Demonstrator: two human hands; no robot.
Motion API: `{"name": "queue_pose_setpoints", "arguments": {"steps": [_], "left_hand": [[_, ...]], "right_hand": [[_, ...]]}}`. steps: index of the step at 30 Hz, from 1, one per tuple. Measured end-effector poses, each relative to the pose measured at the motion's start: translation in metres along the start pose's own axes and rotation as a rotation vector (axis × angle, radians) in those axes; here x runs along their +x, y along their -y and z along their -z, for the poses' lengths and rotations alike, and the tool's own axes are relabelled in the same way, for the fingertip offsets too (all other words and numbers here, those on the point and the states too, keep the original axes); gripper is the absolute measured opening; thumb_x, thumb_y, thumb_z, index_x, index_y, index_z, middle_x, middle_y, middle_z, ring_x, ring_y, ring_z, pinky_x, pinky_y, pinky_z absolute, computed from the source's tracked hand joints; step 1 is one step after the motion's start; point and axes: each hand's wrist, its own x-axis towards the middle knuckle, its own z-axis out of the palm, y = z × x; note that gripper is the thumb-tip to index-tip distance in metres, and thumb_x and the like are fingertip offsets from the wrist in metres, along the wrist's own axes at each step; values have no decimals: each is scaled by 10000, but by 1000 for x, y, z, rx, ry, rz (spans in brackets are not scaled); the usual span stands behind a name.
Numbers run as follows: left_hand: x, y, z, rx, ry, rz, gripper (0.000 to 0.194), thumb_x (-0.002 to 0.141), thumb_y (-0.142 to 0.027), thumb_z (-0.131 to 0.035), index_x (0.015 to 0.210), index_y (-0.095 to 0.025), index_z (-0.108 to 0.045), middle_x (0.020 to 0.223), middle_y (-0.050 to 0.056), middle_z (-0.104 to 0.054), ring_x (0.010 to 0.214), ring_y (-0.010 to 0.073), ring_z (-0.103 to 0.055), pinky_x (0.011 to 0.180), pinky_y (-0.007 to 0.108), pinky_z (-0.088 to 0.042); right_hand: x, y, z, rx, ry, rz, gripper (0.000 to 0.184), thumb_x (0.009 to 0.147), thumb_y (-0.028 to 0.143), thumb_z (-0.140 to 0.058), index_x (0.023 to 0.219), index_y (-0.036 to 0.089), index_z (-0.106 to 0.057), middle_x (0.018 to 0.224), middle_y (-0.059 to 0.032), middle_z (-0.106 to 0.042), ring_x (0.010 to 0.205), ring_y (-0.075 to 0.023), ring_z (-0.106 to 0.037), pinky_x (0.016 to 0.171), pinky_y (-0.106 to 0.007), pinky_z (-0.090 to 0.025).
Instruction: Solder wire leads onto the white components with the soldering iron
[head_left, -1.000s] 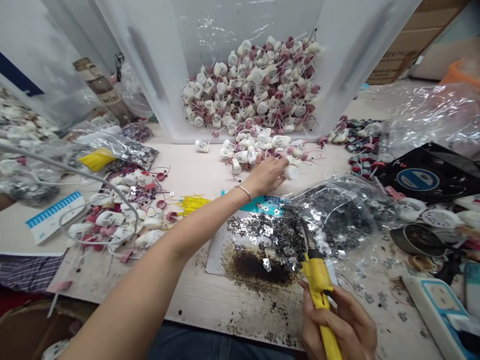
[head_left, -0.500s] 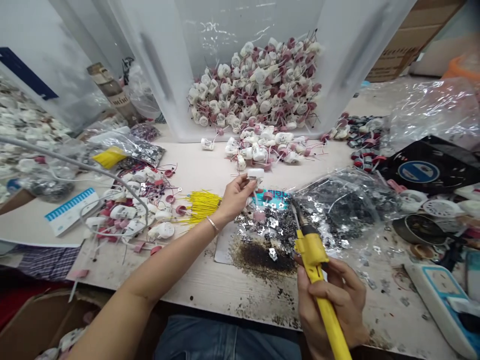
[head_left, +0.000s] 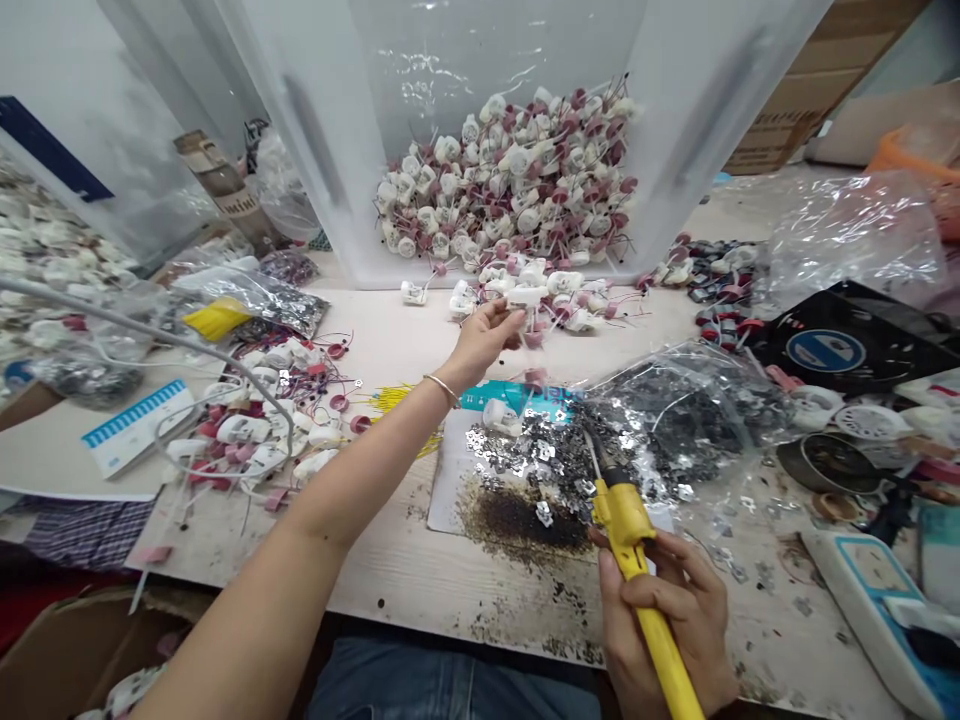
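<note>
My left hand reaches forward to the loose pile in front of the clear bin. Its thumb and fingers pinch a white plastic part with a pink piece on wires hanging below. My right hand is wrapped round a yellow soldering iron, tip pointing forward over small metal pieces. A whitish part shows behind those pieces, faint and see-through. White parts with pink pieces and wires lie just beyond my left hand.
The clear bin holds many similar parts. On the left are more white parts, yellow wires and a grey cable. A plastic bag of dark pieces and a white-blue device stand right.
My left hand has moved forward and slightly right with the white part, from above the metal pieces to the pile by the bin. My right hand and soldering iron have barely moved.
</note>
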Motion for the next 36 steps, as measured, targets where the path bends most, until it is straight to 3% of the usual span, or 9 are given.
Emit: {"name": "queue_pose_setpoints", "arguments": {"steps": [9, 13, 16, 20, 23, 26, 29, 31, 36], "left_hand": [[-14, 11, 8, 145, 83, 180, 164, 878, -239, -595, 1018, -155, -600, 935, 83, -696, 737, 143, -665, 561, 227, -481], [-10, -2, 5, -105, 75, 241, 285, 945, -380, -461, 978, -160, -640, 888, 98, -708, 786, 171, -665, 608, 278, -515], [-18, -24, 5, -257, 68, 204, 318, 955, -390, -418, 977, -175, -652, 973, 71, -707, 719, 115, -635, 672, 274, -528], [-69, -35, 5, -236, 279, 486, 285, 931, -373, -477, 992, -168, -665, 880, 84, -723, 464, 67, -491, 494, 243, -457], [-125, -11, 8, -273, 474, 802, 360, 923, -432, -475, 931, -134, -678, 700, 73, -703, 430, 85, -504, 467, 236, -438], [-172, 24, 18, -328, 596, 1047, 564, 911, -568, -410, 830, -88, -694, 567, 71, -653, 446, 121, -551, 480, 236, -444], [-202, 48, 34, -389, 573, 1141, 623, 891, -633, -381, 868, -97, -697, 671, 88, -697, 539, 161, -620, 590, 288, -499], [-214, 50, 46, -399, 510, 1151, 635, 860, -671, -406, 922, -106, -691, 801, 107, -718, 624, 190, -655, 651, 337, -519], [-229, 2, 79, -116, 282, 1105, 610, 782, -687, -544, 1067, -161, -665, 1036, 107, -697, 893, 236, -662, 798, 379, -510]], "right_hand": [[-9, -2, -3, 18, -16, -19, 236, 752, 60, -686, 659, 184, -508, 1050, -54, -547, 990, -137, -600, 660, -217, -554], [-8, -1, -1, 13, -21, -17, 231, 744, 71, -697, 658, 186, -515, 1033, -50, -560, 997, -151, -606, 660, -230, -556], [-7, -3, 4, 7, -27, -10, 234, 759, 90, -680, 640, 185, -502, 1048, -42, -547, 965, -152, -616, 633, -236, -551], [-3, -4, 3, 36, -53, -64, 271, 754, 85, -685, 649, 188, -458, 1068, -47, -505, 1048, -149, -586, 704, -236, -546], [1, -3, -5, 80, -97, -81, 300, 706, 101, -743, 675, 193, -459, 988, -33, -508, 1146, -175, -537, 853, -295, -524], [4, -2, -13, 175, 52, -80, 273, 703, 122, -743, 726, 198, -482, 1028, -41, -522, 1190, -209, -512, 907, -360, -509], [3, -3, -20, 246, 312, -76, 212, 760, 116, -674, 747, 204, -481, 1168, -67, -515, 1158, -193, -544, 884, -336, -527], [-1, -3, -24, 255, 386, -30, 206, 779, 89, -636, 737, 205, -471, 1204, -70, -500, 1106, -160, -576, 850, -285, -538], [-12, -3, -35, 260, 431, 101, 183, 777, 36, -574, 732, 195, -496, 1197, -74, -492, 1047, -158, -613, 802, -267, -560]]}}
